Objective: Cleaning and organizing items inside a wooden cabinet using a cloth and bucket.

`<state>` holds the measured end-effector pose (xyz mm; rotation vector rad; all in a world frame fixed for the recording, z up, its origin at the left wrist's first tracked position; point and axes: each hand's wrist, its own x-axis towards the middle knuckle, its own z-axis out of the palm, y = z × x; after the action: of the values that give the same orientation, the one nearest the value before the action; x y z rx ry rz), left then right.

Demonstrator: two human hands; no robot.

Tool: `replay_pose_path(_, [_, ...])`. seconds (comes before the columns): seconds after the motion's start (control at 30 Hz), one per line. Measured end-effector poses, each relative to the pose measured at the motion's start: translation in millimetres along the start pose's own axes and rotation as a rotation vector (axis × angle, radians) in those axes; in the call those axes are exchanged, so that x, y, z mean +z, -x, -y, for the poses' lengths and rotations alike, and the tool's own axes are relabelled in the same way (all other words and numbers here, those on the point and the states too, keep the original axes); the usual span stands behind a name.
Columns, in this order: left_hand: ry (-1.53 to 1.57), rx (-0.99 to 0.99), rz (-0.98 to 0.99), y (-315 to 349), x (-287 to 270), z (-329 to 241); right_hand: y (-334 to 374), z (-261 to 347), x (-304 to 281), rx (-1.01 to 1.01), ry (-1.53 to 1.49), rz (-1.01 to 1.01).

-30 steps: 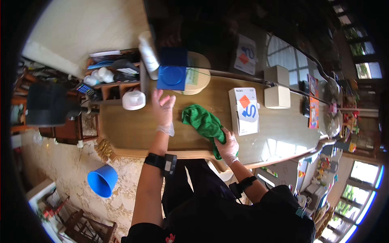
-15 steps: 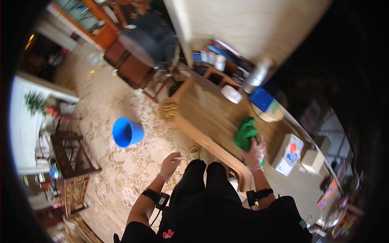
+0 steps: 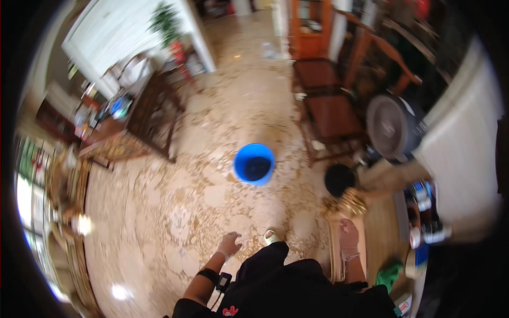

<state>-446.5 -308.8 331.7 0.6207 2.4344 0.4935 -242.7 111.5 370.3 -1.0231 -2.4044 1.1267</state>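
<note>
My left hand (image 3: 229,244), in a clear glove, hangs over the floor with its fingers loosely apart and nothing in them. Above the edge of the wooden cabinet top (image 3: 380,229) is my right hand (image 3: 349,241), also gloved; its fingers are a little blurred but look loose, with nothing held. A crumpled green cloth (image 3: 388,276) lies on the cabinet top, apart from my right hand. On the floor ahead stands a blue bucket (image 3: 254,164) with a dark inside.
A grey round fan (image 3: 392,127) stands at the right, beside wooden chairs (image 3: 331,119). Bottles and boxes (image 3: 421,204) crowd the cabinet's back edge. A dark wooden table (image 3: 143,127) is at the left, near a potted plant (image 3: 165,25). Marbled floor (image 3: 180,212) lies between.
My view has swung left toward the bucket, which is now near the middle. My right hand has let go of the green cloth and moved away from it, to the cabinet's edge.
</note>
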Motion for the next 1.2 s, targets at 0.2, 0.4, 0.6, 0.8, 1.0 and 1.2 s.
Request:
replay_pose_path(0.2, [0.22,-0.266,-0.227,-0.3,-82.3,75.0,-90.8,130.0,138.0,-0.208,0.218,0.981])
replay_pose_path(0.4, [0.375,-0.319,-0.288,-50.6,-149.6,153.4,-175.9,177.1,224.2,-0.204,0.429,1.029])
replay_pose_path(0.6, [0.403,-0.186,-0.257,-140.1,-245.1,226.5,-275.1,239.7,323.3,-0.152,0.76,1.093])
replay_pose_path(0.8, [0.343,-0.23,-0.373,-218.8,-363.5,316.0,-373.1,380.7,528.5,-0.538,0.632,1.083])
replay_pose_path(1.0, [0.456,-0.265,-0.645,-252.0,-453.5,389.5,-397.2,649.5,703.9,-0.736,0.057,1.018])
replay_pose_path(1.2, [0.589,-0.524,-0.657,-258.9,-469.7,487.0,-386.6,859.8,856.0,-0.969,0.068,0.98])
